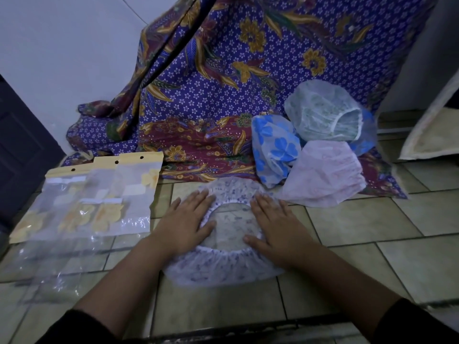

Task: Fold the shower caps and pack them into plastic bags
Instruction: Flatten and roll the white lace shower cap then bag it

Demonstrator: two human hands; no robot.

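My left hand (pixel 185 223) and right hand (pixel 275 225) lie open, flat on the purple cap (pixel 223 266). Bags (pixel 99 202) sit at nine o'clock, spare caps (pixel 320 135) at one. My palms hide its sides.

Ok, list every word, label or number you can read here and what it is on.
None can be read.
Plastic bags: white label patches, anything on them too blurred to read.
Shower caps, such as the purple-flowered shower cap: only flower prints.
Batik cloth: only pattern.
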